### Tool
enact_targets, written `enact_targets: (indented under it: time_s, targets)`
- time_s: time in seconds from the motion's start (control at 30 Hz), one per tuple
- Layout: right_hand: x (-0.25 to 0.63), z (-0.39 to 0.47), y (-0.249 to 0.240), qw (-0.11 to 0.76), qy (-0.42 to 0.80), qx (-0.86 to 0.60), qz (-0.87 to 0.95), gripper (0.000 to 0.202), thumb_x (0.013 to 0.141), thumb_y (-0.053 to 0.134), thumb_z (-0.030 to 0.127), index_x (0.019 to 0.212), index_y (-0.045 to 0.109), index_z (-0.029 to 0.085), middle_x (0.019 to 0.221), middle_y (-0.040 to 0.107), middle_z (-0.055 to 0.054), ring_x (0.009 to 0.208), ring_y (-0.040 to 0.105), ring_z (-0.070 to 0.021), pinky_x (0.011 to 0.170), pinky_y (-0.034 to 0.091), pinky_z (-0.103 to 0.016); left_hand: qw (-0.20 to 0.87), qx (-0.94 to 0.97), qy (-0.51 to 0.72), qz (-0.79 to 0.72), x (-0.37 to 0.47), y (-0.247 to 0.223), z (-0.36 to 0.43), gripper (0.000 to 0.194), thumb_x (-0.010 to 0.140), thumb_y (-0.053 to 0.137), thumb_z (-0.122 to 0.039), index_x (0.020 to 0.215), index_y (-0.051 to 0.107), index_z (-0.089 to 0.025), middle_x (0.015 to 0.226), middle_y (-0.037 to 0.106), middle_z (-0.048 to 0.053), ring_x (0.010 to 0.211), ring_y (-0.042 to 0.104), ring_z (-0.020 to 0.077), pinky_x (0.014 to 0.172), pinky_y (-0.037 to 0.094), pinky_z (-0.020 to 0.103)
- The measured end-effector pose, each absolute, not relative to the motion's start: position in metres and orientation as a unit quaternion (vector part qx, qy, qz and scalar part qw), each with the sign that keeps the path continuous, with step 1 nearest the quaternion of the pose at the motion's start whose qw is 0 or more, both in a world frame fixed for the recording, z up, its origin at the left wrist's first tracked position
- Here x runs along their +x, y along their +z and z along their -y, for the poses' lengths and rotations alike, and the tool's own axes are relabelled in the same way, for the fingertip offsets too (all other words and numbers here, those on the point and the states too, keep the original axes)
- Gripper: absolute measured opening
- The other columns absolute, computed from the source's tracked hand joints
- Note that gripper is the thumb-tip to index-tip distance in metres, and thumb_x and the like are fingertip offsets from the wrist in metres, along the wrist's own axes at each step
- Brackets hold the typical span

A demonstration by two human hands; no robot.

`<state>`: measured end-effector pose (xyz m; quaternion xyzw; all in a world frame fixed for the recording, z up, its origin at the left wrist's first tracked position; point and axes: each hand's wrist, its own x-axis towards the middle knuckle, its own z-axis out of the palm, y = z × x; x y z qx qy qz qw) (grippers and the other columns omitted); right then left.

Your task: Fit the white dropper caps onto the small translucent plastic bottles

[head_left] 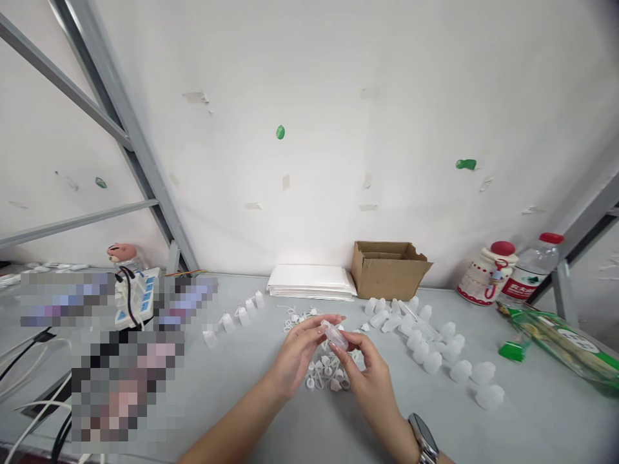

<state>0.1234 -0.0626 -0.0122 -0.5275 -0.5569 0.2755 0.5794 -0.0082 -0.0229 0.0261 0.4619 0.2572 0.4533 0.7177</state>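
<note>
- The small translucent bottle point(336, 336) is in front of the cardboard box point(389, 274) and a little left of it, tilted, held above the table point(232, 393) between both hands.
- The left hand point(300, 353) has its thumb and fingers closed on the bottle's upper end, farther left of the box than the right hand.
- The right hand point(370, 370) pinches the bottle's lower end between thumb and fingers, in front of the box; a watch point(422, 437) is on that wrist.
- White looped caps point(329, 372) lie in a loose pile beneath the hands, in front of the box and to its left.
- Translucent plastic pieces point(432, 362) are scattered in front of the box and out to its right.
- A stack of white envelopes or sheets point(312, 282) lies just left of the box; which of the two is unclear.
- Small white bottles point(244, 316) stand in a slanting row, well left of the box.
- A decorated flask point(483, 277), a red-capped water bottle point(529, 274) and a green packet point(570, 341) are to its right.
- A power strip point(138, 299) is far to its left, near pixelated patches.
</note>
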Motion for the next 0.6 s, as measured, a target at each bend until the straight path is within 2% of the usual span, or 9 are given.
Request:
enact_targets:
  time_s: [0.27,0.6]
  targets:
    - [0.1238,0.0608,-0.0163,0.576,0.241,-0.537,0.568,0.019,0.078,0.058,0.037,0.085,0.056,0.02,0.084,0.062,-0.006,0.081,0.056,-0.0214,0.072,0.046,-0.032,0.747,0.479,0.395,-0.238,-0.0066,0.0283,0.0261,0.037,0.08,0.05,-0.027,0.116,0.055,-0.019,0.122,0.054,0.009,0.117,0.043,0.0252,0.102,0.025,0.039]
    - [0.125,0.0601,-0.0198,0.548,0.172,-0.542,0.613,0.015,0.08,0.057,0.035,0.085,0.054,0.021,0.083,0.06,-0.005,0.079,0.054,-0.0203,0.07,0.044,-0.033,0.717,0.484,0.437,-0.248,-0.0056,0.0248,0.0259,0.031,0.081,0.048,-0.032,0.104,0.062,-0.017,0.121,0.054,0.009,0.117,0.043,0.0258,0.099,0.029,0.039]
